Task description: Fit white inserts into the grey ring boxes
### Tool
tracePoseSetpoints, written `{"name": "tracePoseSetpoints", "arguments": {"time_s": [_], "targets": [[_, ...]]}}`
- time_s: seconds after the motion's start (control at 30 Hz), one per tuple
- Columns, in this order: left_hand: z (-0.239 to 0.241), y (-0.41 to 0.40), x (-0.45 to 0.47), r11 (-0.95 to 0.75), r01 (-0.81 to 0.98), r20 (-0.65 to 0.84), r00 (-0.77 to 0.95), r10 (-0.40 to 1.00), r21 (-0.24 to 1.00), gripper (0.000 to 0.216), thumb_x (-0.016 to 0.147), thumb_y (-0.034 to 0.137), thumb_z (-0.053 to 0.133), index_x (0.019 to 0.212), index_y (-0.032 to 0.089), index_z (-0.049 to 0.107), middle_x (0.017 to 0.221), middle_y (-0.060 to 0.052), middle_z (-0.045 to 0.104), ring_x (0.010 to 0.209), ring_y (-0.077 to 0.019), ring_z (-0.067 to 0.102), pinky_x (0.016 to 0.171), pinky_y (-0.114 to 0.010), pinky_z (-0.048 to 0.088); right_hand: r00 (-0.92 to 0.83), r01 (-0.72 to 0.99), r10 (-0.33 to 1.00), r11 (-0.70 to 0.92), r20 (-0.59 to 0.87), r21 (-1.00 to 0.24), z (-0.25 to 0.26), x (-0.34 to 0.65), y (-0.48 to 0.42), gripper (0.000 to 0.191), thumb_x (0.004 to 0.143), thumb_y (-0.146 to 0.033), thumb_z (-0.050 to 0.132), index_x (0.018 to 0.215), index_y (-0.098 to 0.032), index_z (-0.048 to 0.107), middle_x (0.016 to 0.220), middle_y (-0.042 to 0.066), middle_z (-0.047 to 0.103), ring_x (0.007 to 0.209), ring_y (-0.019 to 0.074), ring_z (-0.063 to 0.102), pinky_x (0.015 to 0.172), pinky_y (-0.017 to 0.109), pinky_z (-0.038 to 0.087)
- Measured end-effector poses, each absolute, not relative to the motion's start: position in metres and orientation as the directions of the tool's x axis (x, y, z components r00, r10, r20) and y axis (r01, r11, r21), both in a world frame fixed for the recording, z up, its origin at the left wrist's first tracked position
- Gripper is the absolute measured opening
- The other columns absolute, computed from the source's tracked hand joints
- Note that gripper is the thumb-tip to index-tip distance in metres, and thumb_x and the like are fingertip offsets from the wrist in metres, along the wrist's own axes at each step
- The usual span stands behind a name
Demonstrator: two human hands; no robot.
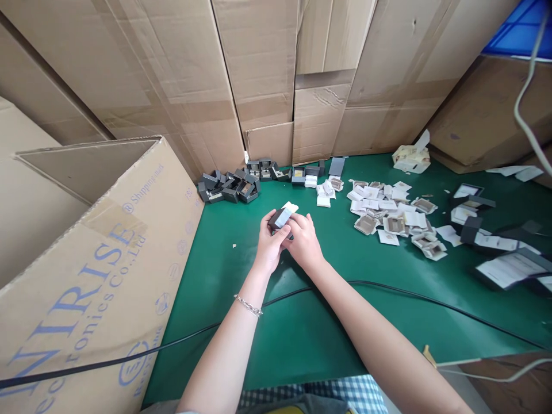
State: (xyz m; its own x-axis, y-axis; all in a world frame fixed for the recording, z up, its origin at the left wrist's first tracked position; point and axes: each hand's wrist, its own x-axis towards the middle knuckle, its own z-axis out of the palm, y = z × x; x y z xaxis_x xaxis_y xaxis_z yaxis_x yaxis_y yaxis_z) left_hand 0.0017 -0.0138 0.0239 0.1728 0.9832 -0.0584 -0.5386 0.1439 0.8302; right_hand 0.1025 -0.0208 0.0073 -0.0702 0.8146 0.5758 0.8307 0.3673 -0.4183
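Over the middle of the green table, both my hands close round a small dark box [281, 218] with a pale blue-grey face and a white paper flap sticking up at its far end. My left hand [269, 246] wraps the box's left side, thumb across the near face. On the other side my right hand [303, 237] grips it, fingers bent against the box. The underside of the box and some fingertips are hidden. Beyond my hands lie several small dark boxes [230, 187], some with pale inserts, and a few white folded papers [323, 194].
A large printed carton [107, 276] stands at the left. White papers and brown inserts [383, 210] are heaped right of centre; open dark boxes [509, 267] lie farther right. A black cable [388, 286] crosses the green table [224, 259]. Tall cartons [263, 69] wall the back.
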Motion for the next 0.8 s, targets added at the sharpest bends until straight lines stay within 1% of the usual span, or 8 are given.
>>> {"name": "tracePoseSetpoints", "arguments": {"time_s": [0.13, 0.23, 0.37, 0.5, 0.57, 0.67, 0.73, 0.8], "targets": [[0.023, -0.013, -0.001, 0.147, -0.523, -0.061, 0.178, 0.982, 0.84, 0.063, 0.061, 0.034, 0.078, 0.114, 0.026, 0.046, 0.109, -0.003, 0.057, 0.089, -0.0144, 0.058, 0.068, -0.023, 0.049, -0.141, 0.851, 0.783, 0.409, 0.606, -0.33, 0.004, 0.103, -0.018, 0.025, 0.086, -0.02, 0.046, 0.107, -0.014, 0.058, 0.116, 0.014, 0.056, 0.106, 0.0253, 0.052, 0.099, 0.045, 0.037], [0.023, -0.013, -0.001, 0.145, -0.511, -0.064, 0.172, 0.983, 0.847, 0.064, 0.06, 0.035, 0.078, 0.115, 0.026, 0.046, 0.111, -0.004, 0.057, 0.091, -0.0153, 0.059, 0.069, -0.024, 0.05, -0.174, 0.844, 0.761, 0.442, 0.625, -0.304, 0.004, 0.104, -0.017, 0.024, 0.087, -0.02, 0.046, 0.106, -0.014, 0.059, 0.114, 0.013, 0.058, 0.104, 0.0242, 0.053, 0.096, 0.041, 0.039], [0.024, -0.013, -0.003, 0.15, -0.496, -0.071, 0.174, 0.982, 0.856, 0.063, 0.062, 0.034, 0.077, 0.117, 0.027, 0.046, 0.112, -0.004, 0.057, 0.091, -0.016, 0.059, 0.068, -0.024, 0.051, -0.16, 0.863, 0.764, 0.415, 0.625, -0.287, 0.007, 0.103, -0.02, 0.022, 0.088, -0.022, 0.046, 0.104, -0.015, 0.06, 0.111, 0.011, 0.061, 0.101, 0.023, 0.055, 0.097, 0.041, 0.037], [0.024, -0.009, -0.007, 0.123, -0.521, -0.052, 0.148, 0.988, 0.845, 0.053, 0.069, 0.027, 0.073, 0.116, 0.027, 0.047, 0.116, -0.003, 0.055, 0.103, -0.0148, 0.056, 0.078, -0.022, 0.05, -0.139, 0.881, 0.808, 0.365, 0.573, -0.3, 0.012, 0.097, -0.024, 0.027, 0.09, -0.026, 0.046, 0.11, -0.018, 0.061, 0.119, 0.01, 0.059, 0.108, 0.026, 0.052, 0.101, 0.048, 0.031], [0.024, -0.007, -0.009, 0.126, -0.527, -0.062, 0.137, 0.989, 0.84, 0.048, 0.073, 0.025, 0.069, 0.116, 0.028, 0.047, 0.117, -0.002, 0.055, 0.104, -0.0131, 0.056, 0.08, -0.02, 0.05, -0.125, 0.849, 0.83, 0.373, 0.544, -0.375, 0.015, 0.097, -0.025, 0.03, 0.089, -0.026, 0.045, 0.114, -0.018, 0.06, 0.126, 0.01, 0.055, 0.114, 0.0276, 0.049, 0.102, 0.05, 0.03], [0.023, -0.005, -0.013, 0.195, -0.499, -0.101, 0.208, 0.973, 0.844, 0.043, 0.077, 0.027, 0.064, 0.116, 0.029, 0.047, 0.117, -0.002, 0.055, 0.095, -0.0138, 0.059, 0.07, -0.024, 0.054, -0.021, 0.656, 0.873, 0.38, 0.487, -0.653, 0.017, 0.102, -0.023, 0.031, 0.088, -0.025, 0.042, 0.11, -0.019, 0.062, 0.124, 0.008, 0.057, 0.113, 0.023, 0.052, 0.098, 0.041, 0.038], [0.024, -0.004, -0.014, 0.252, -0.47, -0.131, 0.274, 0.953, 0.846, 0.038, 0.078, 0.028, 0.062, 0.114, 0.027, 0.049, 0.115, -0.004, 0.056, 0.09, -0.016, 0.061, 0.063, -0.027, 0.057, 0.136, 0.451, 0.921, 0.27, 0.364, -0.851, 0.018, 0.11, -0.02, 0.03, 0.086, -0.027, 0.043, 0.105, -0.019, 0.064, 0.115, 0.006, 0.062, 0.104, 0.0193, 0.057, 0.091, 0.034, 0.045], [0.024, -0.004, -0.014, 0.297, -0.446, -0.161, 0.317, 0.935, 0.844, 0.034, 0.078, 0.026, 0.061, 0.111, 0.025, 0.051, 0.11, -0.006, 0.058, 0.089, -0.0178, 0.062, 0.059, -0.029, 0.058, 0.23, 0.263, 0.962, 0.085, 0.148, -0.961, 0.02, 0.117, -0.016, 0.03, 0.084, -0.033, 0.047, 0.105, -0.019, 0.063, 0.106, 0.005, 0.065, 0.094, 0.0186, 0.06, 0.081, 0.031, 0.05]]}}
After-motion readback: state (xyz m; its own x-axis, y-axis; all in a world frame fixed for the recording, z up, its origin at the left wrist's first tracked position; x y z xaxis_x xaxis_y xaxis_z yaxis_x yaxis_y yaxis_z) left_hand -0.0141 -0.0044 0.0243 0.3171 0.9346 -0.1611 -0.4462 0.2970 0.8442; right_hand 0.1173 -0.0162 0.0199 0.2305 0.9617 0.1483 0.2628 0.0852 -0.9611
